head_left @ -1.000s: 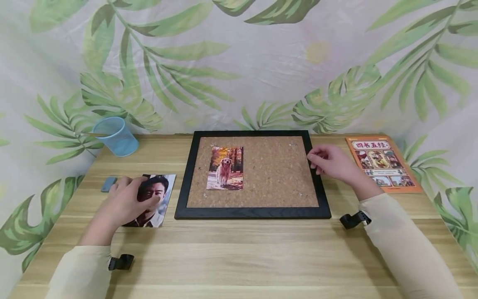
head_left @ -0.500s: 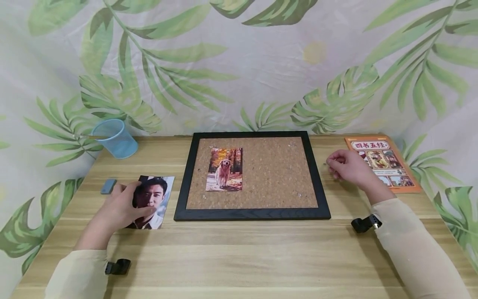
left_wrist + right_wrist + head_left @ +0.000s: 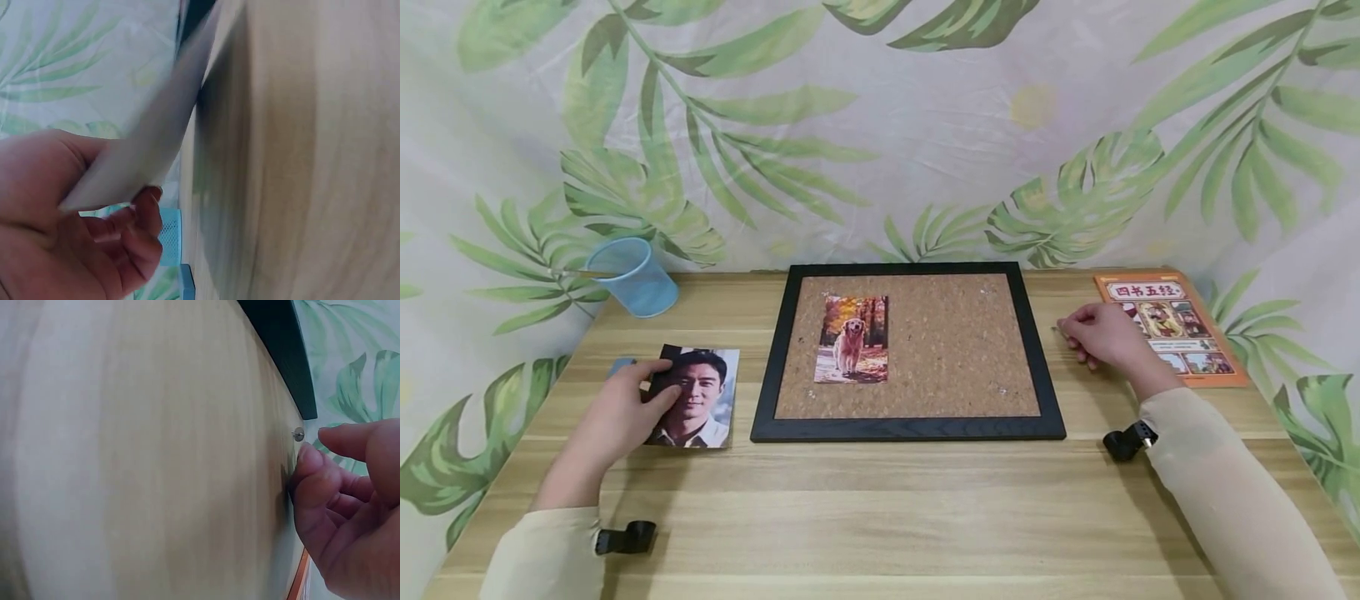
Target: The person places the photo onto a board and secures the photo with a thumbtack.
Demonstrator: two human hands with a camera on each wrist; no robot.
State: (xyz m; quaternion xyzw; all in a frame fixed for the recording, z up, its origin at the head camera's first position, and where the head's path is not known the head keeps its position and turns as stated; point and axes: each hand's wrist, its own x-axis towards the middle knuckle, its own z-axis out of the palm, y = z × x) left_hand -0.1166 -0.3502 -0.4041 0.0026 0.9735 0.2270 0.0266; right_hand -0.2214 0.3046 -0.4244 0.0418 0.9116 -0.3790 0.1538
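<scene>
My left hand [image 3: 623, 419] pinches the portrait photo [image 3: 706, 404] by its left side, thumb over the printed front, and the left wrist view shows the sheet tilted up off the table [image 3: 880, 517], with a dark shadow beneath it. My right hand [image 3: 1107, 336] has its fingers bent, their tips beside a small metal pin [image 3: 299, 434] (a thumb and a fingertip frame it closely, but I cannot tell whether they actually grip it). Just behind my left fingers sits a grey-blue block [image 3: 620, 365], partly hidden by the hand. Between my two hands, apart from the portrait, lies the black-framed corkboard [image 3: 962, 350], with a photo of a dog [image 3: 852, 340] on its left half. To the right of it, just behind my right hand, an orange booklet [image 3: 1206, 362] lies flat on the wood. Farther off, at the back left, stands a blue mesh cup [image 3: 643, 279] with a slim stick leaning out over its rim, and behind everything hangs leaf-printed cloth [image 3: 925, 125].
</scene>
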